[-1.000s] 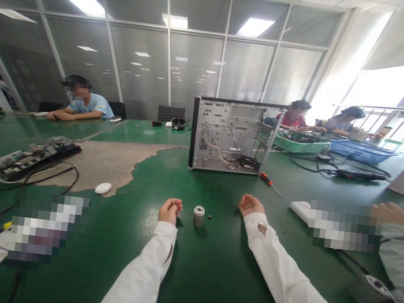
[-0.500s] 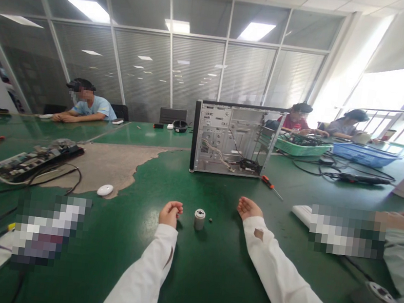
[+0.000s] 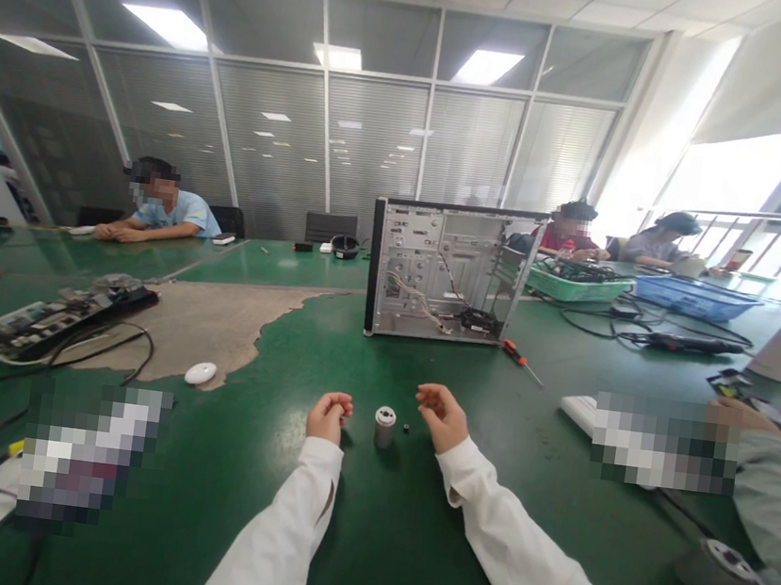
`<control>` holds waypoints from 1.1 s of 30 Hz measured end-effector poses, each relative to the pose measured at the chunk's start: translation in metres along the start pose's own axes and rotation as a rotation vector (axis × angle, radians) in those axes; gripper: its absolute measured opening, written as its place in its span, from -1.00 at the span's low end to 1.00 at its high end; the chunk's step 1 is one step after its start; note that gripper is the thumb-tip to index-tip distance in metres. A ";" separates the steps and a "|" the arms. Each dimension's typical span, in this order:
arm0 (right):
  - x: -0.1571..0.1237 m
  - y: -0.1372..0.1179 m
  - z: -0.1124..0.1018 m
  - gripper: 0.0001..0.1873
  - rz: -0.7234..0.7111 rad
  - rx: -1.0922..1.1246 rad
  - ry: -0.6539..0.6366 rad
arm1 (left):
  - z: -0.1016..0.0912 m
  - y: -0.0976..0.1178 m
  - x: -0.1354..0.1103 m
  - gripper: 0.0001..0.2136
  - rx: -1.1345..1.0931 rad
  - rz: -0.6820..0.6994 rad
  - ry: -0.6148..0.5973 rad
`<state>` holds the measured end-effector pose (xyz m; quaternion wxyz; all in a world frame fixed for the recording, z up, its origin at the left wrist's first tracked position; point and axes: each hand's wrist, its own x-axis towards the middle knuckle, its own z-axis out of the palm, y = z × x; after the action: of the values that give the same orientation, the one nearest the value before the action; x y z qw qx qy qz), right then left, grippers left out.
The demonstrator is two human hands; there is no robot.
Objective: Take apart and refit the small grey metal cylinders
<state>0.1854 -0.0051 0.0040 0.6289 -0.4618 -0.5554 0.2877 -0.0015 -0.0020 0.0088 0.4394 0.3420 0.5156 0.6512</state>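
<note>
A small silver-grey metal cylinder (image 3: pixel 384 429) stands upright on the green table, its pale top face showing dark holes. Just right of it lies a tiny black piece (image 3: pixel 406 428), too small to name. To the left of the cylinder is my left hand (image 3: pixel 329 416), fingers curled in and thumb against them; whatever may be between the fingertips is hidden. On the other side, my right hand (image 3: pixel 442 418) reaches in above the black piece without touching it. Its thumb and fingers are apart and nothing is held.
An open computer case (image 3: pixel 446 276) stands behind, with an orange-handled screwdriver (image 3: pixel 522 362) at its corner. A white oval object (image 3: pixel 200 374) and a power strip covered with parts (image 3: pixel 67 314) lie left. A co-worker's sleeve (image 3: pixel 775 492) and another metal cylinder (image 3: pixel 712 571) are at right.
My right hand has moved left, closer to the cylinder and the black piece, and its fingers have bent. My left hand has stayed nearly still. At right, the co-worker's hand now shows a circuit board.
</note>
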 end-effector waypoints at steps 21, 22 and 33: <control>-0.036 -0.026 0.027 -0.48 -0.152 -0.348 -0.431 | 0.000 0.000 0.000 -0.85 0.019 0.021 0.003; -0.037 -0.028 0.026 -0.49 -0.140 -0.362 -0.438 | 0.000 0.001 0.000 -0.85 0.020 0.020 0.006; -0.104 -0.063 -0.106 -0.42 -0.042 -0.561 0.313 | 0.002 0.003 -0.002 -0.85 0.034 0.010 0.005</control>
<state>0.2557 -0.1498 0.0203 0.5608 -0.6442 -0.5189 0.0357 0.0001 -0.0029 0.0123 0.4289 0.3502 0.5259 0.6456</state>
